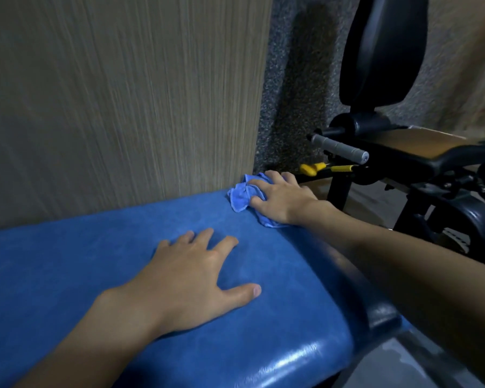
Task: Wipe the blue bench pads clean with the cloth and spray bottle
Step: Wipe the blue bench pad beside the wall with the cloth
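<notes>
— Where is the cloth?
— Head view: the blue cloth lies bunched at the far right corner of the blue counter pad, just beside the wood-grain wall
— And the hands?
— The right hand lies on the cloth, fingers curled round it. The left hand rests flat on the pad nearer the camera, fingers spread, holding nothing. A black gym machine stands to the right

A single wide-angle camera sits on the person's head, facing forward and down, close above the blue pad filling the lower frame; wall upper left, gym machine upper right.
</notes>
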`<state>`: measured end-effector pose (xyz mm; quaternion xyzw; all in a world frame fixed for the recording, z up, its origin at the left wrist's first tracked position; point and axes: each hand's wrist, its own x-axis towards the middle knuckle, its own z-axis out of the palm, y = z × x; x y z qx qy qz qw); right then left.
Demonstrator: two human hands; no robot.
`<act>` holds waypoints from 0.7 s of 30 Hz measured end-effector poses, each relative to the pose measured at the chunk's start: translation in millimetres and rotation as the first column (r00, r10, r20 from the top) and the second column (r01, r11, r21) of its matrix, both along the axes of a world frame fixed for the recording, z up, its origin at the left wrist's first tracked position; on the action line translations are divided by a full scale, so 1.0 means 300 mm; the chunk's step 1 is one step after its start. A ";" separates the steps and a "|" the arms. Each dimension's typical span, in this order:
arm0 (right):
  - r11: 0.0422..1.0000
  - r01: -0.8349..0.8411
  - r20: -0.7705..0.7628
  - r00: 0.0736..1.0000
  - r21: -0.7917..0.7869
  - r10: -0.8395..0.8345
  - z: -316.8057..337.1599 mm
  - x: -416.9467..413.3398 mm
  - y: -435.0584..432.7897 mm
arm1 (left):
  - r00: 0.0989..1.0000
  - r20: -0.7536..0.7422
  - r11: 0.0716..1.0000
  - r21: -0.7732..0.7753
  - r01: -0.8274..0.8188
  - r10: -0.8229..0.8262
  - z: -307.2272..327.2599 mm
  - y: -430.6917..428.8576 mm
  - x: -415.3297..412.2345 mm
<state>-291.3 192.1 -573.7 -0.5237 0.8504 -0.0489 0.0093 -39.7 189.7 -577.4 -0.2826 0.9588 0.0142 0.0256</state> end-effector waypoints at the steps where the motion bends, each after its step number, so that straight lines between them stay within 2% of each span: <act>1: 1.000 0.009 0.012 1.000 0.006 -0.009 0.005 -0.007 -0.027 | 1.000 0.004 1.000 0.002 -0.007 0.007 0.002 0.005 0.001; 8: 1.000 -0.010 0.080 0.997 0.015 0.009 0.007 0.019 0.063 | 1.000 0.002 0.998 0.060 -0.020 0.019 0.011 -0.004 0.000; 14: 0.998 -0.056 -0.004 0.998 -0.005 0.056 -0.006 0.135 0.376 | 0.999 0.036 0.997 0.065 -0.033 0.030 0.034 0.018 -0.001; 18: 0.998 -0.062 -0.059 0.996 0.005 0.062 -0.009 0.214 0.580 | 1.000 -0.001 0.996 0.082 -0.021 0.021 0.045 0.025 0.010; 21: 0.997 -0.072 -0.106 0.992 0.004 0.072 -0.015 0.245 0.662 | 0.999 0.024 0.998 0.043 -0.039 0.038 0.047 0.029 0.047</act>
